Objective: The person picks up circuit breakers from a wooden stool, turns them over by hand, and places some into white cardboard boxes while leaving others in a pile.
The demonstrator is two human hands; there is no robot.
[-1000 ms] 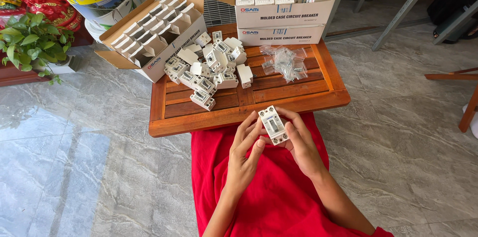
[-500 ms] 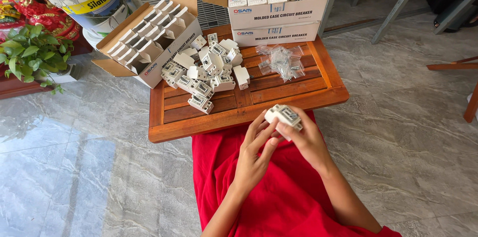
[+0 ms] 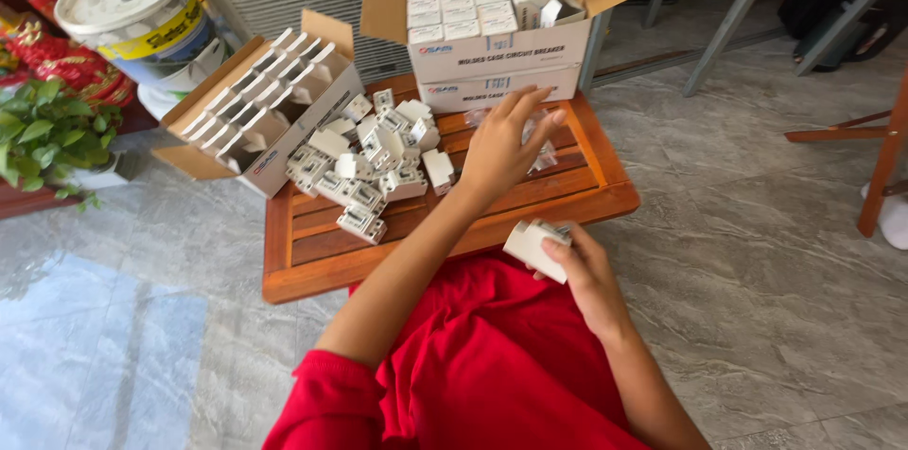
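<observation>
Hands first: my right hand (image 3: 579, 266) sits low over my red lap, fingers wrapped around a small white breaker unit (image 3: 535, 249), holding it just off the near edge of the low wooden table (image 3: 312, 256). My left hand (image 3: 501, 143) is stretched out over the slatted top with the fingers spread and loose, gripping nothing that I can see; it hovers above a clear plastic bag (image 3: 541, 152), and I cannot tell whether the fingertips touch it, since the hand covers most of the bag

To the left of that hand lies a loose pile of white breakers (image 3: 374, 162), heaped on the middle of the table, with one single piece (image 3: 438, 169) lying apart between the pile and my wrist. At the far edge of the table stands an open cardboard carton (image 3: 501, 43), flaps up, packed with rows of small white boxes. A second open carton (image 3: 255, 114) lies tilted against the table's left far corner, partly off the top, its white boxes showing in rows

Beyond that carton I see a white plastic bucket (image 3: 128, 10) with a lid, and at the left margin a green potted plant (image 3: 47, 133) on the grey stone floor. Metal legs of another table (image 3: 733, 20) cross the upper right, and a wooden frame (image 3: 880, 147) stands at the right edge
</observation>
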